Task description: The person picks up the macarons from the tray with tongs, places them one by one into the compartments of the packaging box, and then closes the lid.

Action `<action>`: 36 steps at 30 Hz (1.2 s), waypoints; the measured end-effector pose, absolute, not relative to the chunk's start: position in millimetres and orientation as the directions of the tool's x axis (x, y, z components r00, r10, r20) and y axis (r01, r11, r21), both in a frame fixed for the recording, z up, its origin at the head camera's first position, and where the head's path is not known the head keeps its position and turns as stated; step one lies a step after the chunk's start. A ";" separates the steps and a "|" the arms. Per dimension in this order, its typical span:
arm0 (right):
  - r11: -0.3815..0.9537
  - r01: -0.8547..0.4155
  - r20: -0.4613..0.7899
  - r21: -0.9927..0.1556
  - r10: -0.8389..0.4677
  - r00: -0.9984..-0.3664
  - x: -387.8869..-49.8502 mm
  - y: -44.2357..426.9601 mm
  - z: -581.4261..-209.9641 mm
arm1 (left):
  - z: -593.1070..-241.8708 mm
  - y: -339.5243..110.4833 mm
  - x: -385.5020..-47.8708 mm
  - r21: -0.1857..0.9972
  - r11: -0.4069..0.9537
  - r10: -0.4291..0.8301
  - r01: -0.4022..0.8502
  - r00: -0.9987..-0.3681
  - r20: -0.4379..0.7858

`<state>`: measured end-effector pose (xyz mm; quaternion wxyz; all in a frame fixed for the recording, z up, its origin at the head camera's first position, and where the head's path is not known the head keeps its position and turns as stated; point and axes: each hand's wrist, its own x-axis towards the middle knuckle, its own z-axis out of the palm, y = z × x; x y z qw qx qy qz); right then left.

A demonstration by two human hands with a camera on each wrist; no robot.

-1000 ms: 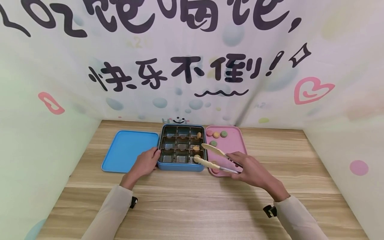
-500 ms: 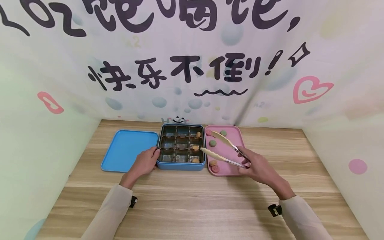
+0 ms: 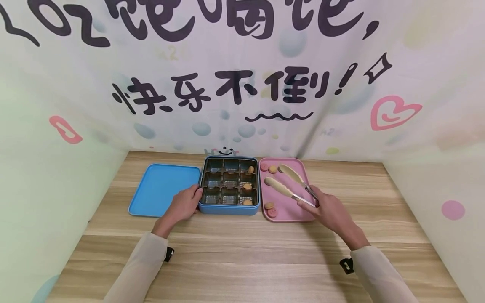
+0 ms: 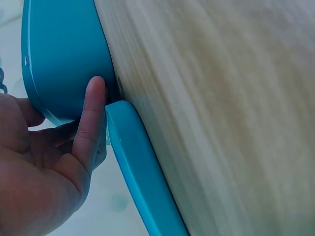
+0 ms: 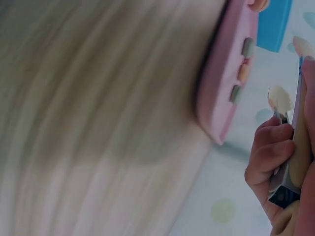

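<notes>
You're touching blue box (image 3: 229,210), left grip (image 3: 183,205) uncurled | clasping tongs (image 3: 281,187), right grip (image 3: 333,212) | right-wrist view showing green macarons (image 5: 235,93) head view's mostly hiding

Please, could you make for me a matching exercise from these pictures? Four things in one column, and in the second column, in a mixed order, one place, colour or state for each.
Column 1
1. Tongs
2. Box
3. Flat blue piece
4. Tray

Column 2
A. Pink in colour
B. Lies on the table, to the left of the thing with nine compartments
C. Held in the right hand
D. Divided into nine compartments

Right pairs: 1-C, 2-D, 3-B, 4-A
</notes>
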<state>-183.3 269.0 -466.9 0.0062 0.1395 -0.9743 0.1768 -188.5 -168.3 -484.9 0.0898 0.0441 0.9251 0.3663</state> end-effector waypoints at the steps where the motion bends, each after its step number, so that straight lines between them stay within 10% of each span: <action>1: 0.902 -0.281 0.066 -0.328 -0.275 -0.959 -184.1 270.1 -469.5 | -484.8 -168.5 -188.5 0.684 0.729 0.148 0.016 -0.980 -0.135; 19: 0.932 -0.335 0.085 -0.139 -0.326 -0.942 -189.6 269.6 -488.9 | -485.2 -165.6 -188.1 0.682 0.731 0.154 0.019 -0.979 -0.137; 36: 0.930 -0.299 0.076 -0.216 -0.289 -0.954 -189.4 262.3 -480.7 | -485.3 -167.5 -188.2 0.683 0.730 0.148 0.013 -0.979 -0.139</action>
